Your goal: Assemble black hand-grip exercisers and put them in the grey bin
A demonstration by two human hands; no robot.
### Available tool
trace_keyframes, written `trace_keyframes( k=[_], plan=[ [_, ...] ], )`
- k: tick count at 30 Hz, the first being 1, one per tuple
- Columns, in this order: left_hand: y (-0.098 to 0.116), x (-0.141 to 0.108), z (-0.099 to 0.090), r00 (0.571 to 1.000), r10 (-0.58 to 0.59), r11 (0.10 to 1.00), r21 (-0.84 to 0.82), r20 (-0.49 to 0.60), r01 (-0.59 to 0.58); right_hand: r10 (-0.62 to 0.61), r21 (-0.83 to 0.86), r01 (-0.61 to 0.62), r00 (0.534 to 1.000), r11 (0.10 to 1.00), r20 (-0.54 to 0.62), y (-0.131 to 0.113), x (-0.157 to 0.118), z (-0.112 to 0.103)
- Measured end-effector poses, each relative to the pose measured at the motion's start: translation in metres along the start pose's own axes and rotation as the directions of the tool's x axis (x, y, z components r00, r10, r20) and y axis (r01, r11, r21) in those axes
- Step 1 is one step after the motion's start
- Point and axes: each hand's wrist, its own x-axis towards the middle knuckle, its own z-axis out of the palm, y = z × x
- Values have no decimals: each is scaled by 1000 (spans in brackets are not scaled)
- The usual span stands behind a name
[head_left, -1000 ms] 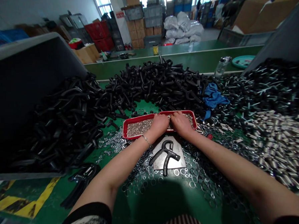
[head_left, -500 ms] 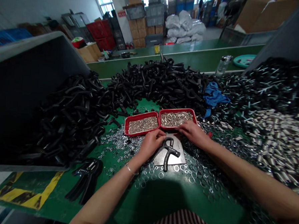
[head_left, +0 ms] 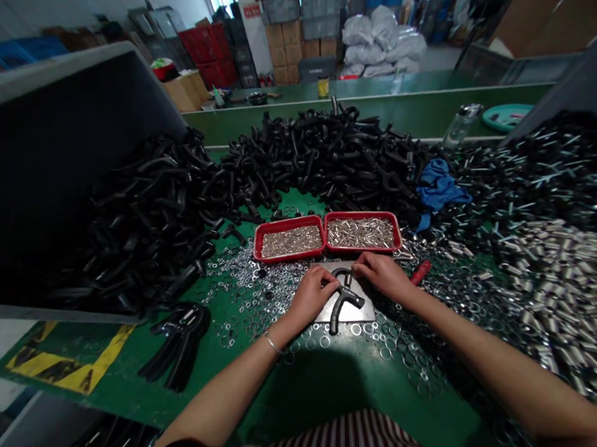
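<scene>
A black hand grip strengthener (head_left: 343, 299) with a metal coil spring lies on a grey metal plate (head_left: 358, 311). My left hand (head_left: 312, 294) is at its left side, fingers curled against the spring end. My right hand (head_left: 383, 276) reaches in from the right, its fingertips touching the top of the grip. Just beyond my hands stand two red trays. The left tray (head_left: 257, 241) holds small silver rings, and the right tray (head_left: 398, 232) holds short metal pieces. Neither hand touches a tray.
Loose silver washers (head_left: 244, 301) cover the green mat around the plate. Heaps of black handles (head_left: 326, 158) curve around the back and left, and silver tubes (head_left: 560, 290) fill the right. A red-handled tool (head_left: 420, 272) and a blue cloth (head_left: 440, 187) lie nearby.
One second ago both hands lay over the red trays. They have since moved toward me onto the grip on the plate. The whole view has also shifted slightly.
</scene>
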Motion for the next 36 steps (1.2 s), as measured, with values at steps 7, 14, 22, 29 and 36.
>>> trace_keyframes(
  k=[7, 14, 22, 29, 36],
  plan=[
    [2, -2, 2, 1000, 5, 999, 41, -12, -4, -4, -296, 12, 1000, 955, 27, -14, 2, 0],
    [16, 2, -5, 978, 169, 929, 313, 119, -198, -230, -630, 298, 955, 717, 189, -43, 7, 6],
    [27, -25, 0, 937, 220, 810, 485, 271, -330, -88, -729, 50, 996, 683, -14, -17, -38, -30],
    [15, -42, 7, 945, 242, 877, 367, 221, -310, 18, -768, -68, 997, 637, -73, 12, -82, -37],
    [13, -42, 4, 960, 245, 901, 333, 136, -277, 3, -424, -51, 993, 904, -115, 10, -79, -50]
  ],
)
